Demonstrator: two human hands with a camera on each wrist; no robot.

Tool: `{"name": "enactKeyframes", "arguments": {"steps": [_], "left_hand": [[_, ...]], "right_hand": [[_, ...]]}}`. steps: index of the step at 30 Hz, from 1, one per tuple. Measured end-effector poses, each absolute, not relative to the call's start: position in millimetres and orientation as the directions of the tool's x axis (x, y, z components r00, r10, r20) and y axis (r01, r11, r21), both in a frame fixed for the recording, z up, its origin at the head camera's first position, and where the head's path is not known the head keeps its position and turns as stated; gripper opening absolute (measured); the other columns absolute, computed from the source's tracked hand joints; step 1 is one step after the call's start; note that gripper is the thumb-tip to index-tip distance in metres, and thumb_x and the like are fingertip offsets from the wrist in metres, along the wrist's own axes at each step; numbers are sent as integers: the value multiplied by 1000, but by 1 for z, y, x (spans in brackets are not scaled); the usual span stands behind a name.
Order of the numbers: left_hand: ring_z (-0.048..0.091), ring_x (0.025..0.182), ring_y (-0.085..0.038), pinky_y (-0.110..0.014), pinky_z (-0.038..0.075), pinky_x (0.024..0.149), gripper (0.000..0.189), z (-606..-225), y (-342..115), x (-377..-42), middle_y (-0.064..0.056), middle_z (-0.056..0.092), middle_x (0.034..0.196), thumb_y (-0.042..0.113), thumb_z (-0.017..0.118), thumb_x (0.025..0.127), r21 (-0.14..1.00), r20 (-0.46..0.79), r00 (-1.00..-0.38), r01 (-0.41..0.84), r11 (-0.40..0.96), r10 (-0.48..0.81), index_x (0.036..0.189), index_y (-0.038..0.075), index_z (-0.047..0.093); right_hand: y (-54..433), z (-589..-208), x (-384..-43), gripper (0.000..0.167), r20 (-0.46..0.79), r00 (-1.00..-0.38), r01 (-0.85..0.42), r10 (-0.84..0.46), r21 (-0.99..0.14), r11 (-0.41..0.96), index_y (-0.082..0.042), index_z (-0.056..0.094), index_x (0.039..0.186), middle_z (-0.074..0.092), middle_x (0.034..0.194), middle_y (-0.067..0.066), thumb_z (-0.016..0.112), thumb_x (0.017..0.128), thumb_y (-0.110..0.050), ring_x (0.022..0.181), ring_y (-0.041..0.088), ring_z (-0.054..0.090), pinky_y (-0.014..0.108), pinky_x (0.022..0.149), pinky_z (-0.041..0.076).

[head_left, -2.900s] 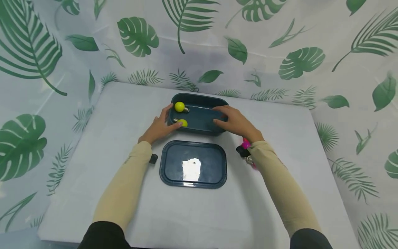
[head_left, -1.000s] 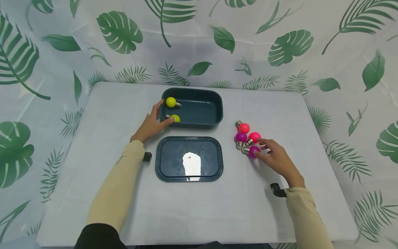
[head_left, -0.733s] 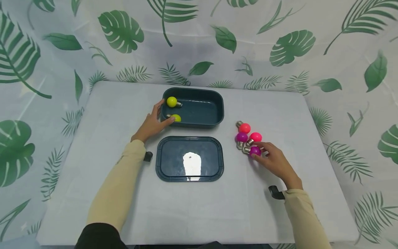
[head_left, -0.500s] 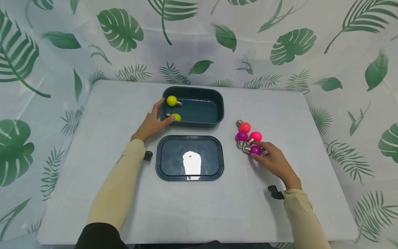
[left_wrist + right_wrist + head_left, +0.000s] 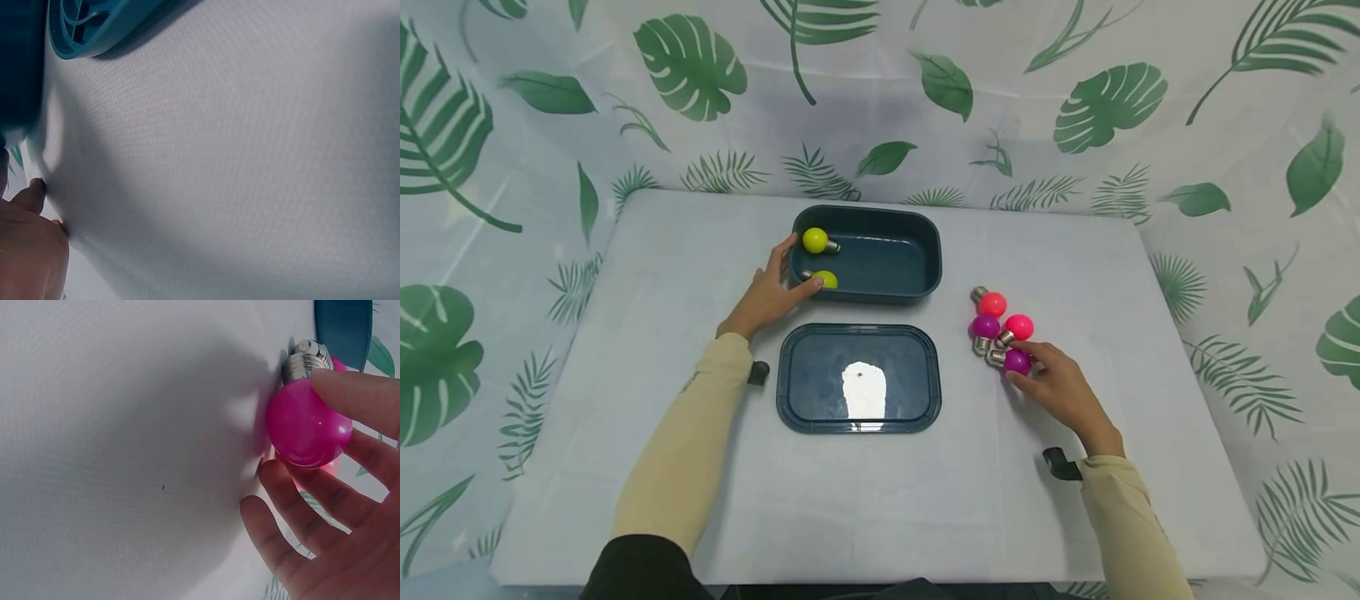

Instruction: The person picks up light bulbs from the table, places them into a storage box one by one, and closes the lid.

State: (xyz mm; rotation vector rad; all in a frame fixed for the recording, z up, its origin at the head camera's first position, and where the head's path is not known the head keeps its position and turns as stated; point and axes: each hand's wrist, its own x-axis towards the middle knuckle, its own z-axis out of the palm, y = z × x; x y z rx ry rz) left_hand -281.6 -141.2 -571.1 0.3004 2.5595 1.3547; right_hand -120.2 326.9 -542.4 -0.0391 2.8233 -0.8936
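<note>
A dark blue-green plastic box stands at the back of the table with two yellow light bulbs, one yellow bulb by its far wall and another yellow bulb near its front wall. My left hand holds the box's left end, thumb at the front rim; in the left wrist view only part of that hand shows. On the right, my right hand pinches a purple light bulb between thumb and fingers. That bulb lies on the cloth, its metal base pointing left.
Beside the pinched bulb lie another purple bulb and two pink-red bulbs, a farther one and a nearer one. A matching lid lies flat in front of the box. White cloth covers the table; a leaf-print curtain hangs behind.
My right hand has come away from inside the box to the bulbs on the right and closed on the nearest purple one. The left hand stays at the box; the view has shifted slightly.
</note>
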Motion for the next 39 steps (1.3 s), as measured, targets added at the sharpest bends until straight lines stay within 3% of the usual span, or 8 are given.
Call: {"name": "enactKeyframes", "arguments": {"steps": [18, 24, 39], "left_hand": [[26, 161, -31, -48, -7, 131, 98, -567, -141, -283, -8, 14, 179, 64, 67, 99, 840, -124, -951, 52, 540, 284, 173, 36, 9], [26, 161, -30, -48, -8, 131, 99, -570, -142, -284, -7, 13, 179, 66, 67, 98, 838, -128, -952, 46, 544, 278, 173, 36, 10], [25, 161, -29, -48, -8, 131, 101, -571, -143, -285, -9, 14, 179, 68, 67, 97, 836, -141, -951, 34, 547, 274, 173, 37, 8]], "right_hand": [[329, -531, -123, 56, -155, -982, -3, -106, -554, 833, 8, 56, 147, 60, 140, 31, 76, 99, -10, 117, 48, 62, 63, 97, 56], [335, -520, -125, 53, -83, -989, -57, -125, -564, 824, 10, 58, 144, 64, 130, 31, 77, 97, -4, 112, 46, 62, 64, 95, 56], [320, -457, -180, 53, -47, -979, -146, -199, -521, 841, 5, 57, 147, 63, 134, 27, 74, 99, -7, 116, 43, 58, 65, 98, 54]]}}
